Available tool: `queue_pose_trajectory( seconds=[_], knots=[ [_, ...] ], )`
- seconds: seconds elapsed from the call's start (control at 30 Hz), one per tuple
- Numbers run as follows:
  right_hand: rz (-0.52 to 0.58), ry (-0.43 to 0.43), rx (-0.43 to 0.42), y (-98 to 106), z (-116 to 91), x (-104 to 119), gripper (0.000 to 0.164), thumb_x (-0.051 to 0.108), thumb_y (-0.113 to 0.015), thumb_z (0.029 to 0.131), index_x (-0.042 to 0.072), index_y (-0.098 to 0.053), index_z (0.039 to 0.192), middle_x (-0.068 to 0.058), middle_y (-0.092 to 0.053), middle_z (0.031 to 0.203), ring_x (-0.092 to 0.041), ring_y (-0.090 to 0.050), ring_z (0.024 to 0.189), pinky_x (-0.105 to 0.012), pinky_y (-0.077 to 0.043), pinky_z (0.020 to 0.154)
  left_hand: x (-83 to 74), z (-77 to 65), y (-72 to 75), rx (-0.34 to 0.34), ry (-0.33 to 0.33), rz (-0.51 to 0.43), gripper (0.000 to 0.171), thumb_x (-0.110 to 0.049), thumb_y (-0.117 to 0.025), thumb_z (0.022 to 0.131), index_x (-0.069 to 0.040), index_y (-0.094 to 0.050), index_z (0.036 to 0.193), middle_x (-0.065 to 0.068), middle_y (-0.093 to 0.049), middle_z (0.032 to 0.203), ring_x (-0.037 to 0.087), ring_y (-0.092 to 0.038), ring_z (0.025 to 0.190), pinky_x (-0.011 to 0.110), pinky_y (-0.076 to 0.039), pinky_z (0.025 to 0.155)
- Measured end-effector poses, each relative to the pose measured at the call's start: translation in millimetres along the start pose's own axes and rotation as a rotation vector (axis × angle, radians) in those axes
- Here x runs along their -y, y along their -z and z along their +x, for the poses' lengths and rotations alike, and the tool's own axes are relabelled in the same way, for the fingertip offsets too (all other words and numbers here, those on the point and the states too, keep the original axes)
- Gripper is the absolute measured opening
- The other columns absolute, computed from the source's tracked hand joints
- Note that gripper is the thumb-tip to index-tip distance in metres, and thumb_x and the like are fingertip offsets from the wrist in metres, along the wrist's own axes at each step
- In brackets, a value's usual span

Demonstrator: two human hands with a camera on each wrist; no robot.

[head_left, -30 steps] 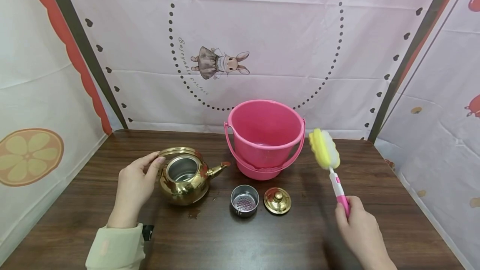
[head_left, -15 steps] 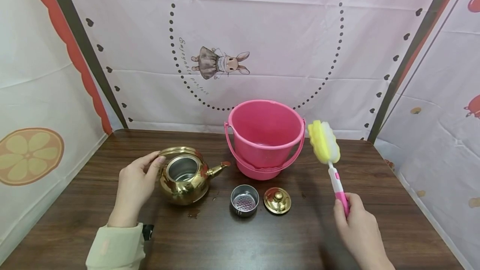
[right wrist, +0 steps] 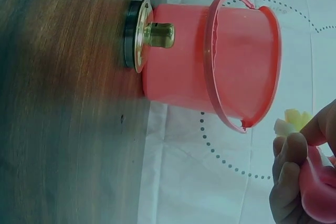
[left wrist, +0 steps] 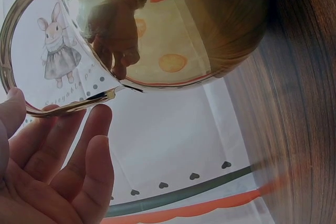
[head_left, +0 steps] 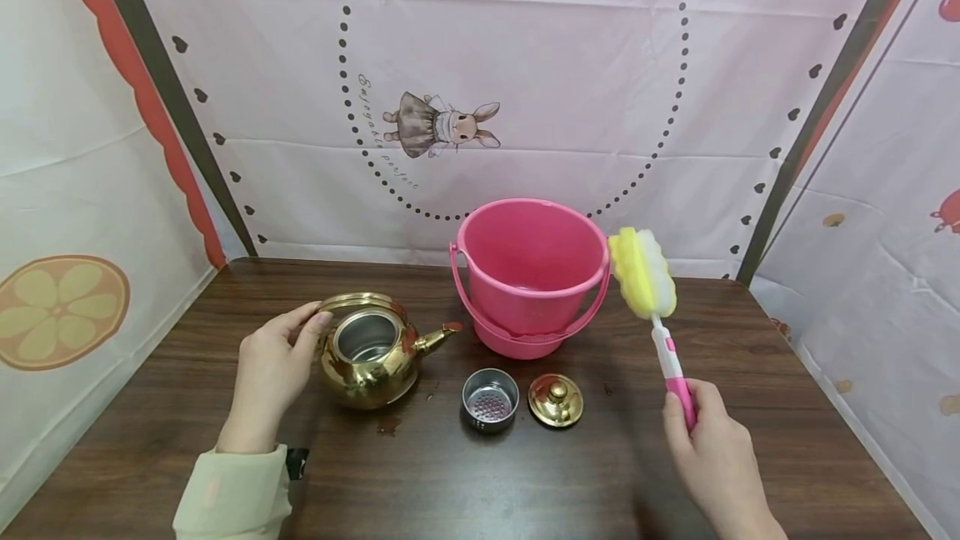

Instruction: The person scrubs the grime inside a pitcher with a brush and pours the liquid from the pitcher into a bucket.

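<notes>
A shiny gold teapot [head_left: 369, 369] stands lidless on the table at the left, its spout pointing right. My left hand [head_left: 276, 373] pinches the teapot's looped handle [left wrist: 58, 110] between thumb and fingers. On the right, my right hand [head_left: 716, 452] grips the pink end of a sponge bottle brush [head_left: 643, 277], with its yellow and white head raised beside the bucket's rim. In the right wrist view the fingers [right wrist: 289, 182] curl round the brush's pink handle [right wrist: 317, 187]. A small metal strainer cup [head_left: 490, 401] and the gold teapot lid [head_left: 555, 401] lie between the hands.
A pink bucket [head_left: 517, 315] stands at the back middle, its handle hanging down in front. Small water drops [head_left: 387, 426] dot the brown table [head_left: 450, 490]. Printed cloth [head_left: 570, 90] hangs behind and on both sides.
My right hand has lifted the bottle brush slightly and shifted it left, closer to the bucket's rim. The left hand and the teapot have stayed in place.
</notes>
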State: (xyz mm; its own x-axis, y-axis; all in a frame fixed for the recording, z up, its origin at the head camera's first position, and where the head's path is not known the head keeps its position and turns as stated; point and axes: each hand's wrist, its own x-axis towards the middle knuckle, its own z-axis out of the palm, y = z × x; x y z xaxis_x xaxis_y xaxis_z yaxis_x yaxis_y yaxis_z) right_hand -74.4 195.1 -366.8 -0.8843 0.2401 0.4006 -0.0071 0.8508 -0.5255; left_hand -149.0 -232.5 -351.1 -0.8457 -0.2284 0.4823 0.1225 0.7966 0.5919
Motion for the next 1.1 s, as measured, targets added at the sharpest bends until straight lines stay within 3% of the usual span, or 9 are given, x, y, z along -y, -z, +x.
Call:
queue_pose_trajectory(
  seconds=[0.43,0.8,1.1],
  knots=[
    [0.049,0.081,-0.056,-7.8,-2.9,9.2,0.015,0.015,-0.058,0.092,0.006,-0.055,0.103,0.004,-0.032,0.056,-0.003,-0.027,0.045,-0.022,-0.026,0.04,-0.9,1.0,1.8,0.013,0.012,0.002,0.042,-0.033,-0.054,0.096,0.0,-0.063,0.121,0.025,-0.066,0.111,0.039,-0.065,0.086,0.054,-0.048,0.071],
    [0.109,0.204,-0.073,-18.4,-6.9,17.3,0.014,0.009,-0.063,0.087,0.007,-0.057,0.099,0.009,-0.031,0.057,0.002,-0.027,0.046,-0.02,-0.027,0.041,-0.5,0.5,0.2,0.002,0.004,0.01,0.042,-0.034,-0.053,0.097,0.0,-0.064,0.119,0.024,-0.067,0.107,0.035,-0.066,0.081,0.048,-0.049,0.065],
    [0.124,0.218,-0.058,-22.7,-10.1,23.9,0.013,0.01,-0.065,0.087,0.01,-0.058,0.097,0.011,-0.031,0.057,0.002,-0.028,0.047,-0.019,-0.028,0.041,0.3,0.4,0.4,0.003,0.002,0.007,0.042,-0.034,-0.054,0.096,0.0,-0.064,0.12,0.025,-0.067,0.108,0.037,-0.066,0.084,0.05,-0.049,0.066]
  ],
)
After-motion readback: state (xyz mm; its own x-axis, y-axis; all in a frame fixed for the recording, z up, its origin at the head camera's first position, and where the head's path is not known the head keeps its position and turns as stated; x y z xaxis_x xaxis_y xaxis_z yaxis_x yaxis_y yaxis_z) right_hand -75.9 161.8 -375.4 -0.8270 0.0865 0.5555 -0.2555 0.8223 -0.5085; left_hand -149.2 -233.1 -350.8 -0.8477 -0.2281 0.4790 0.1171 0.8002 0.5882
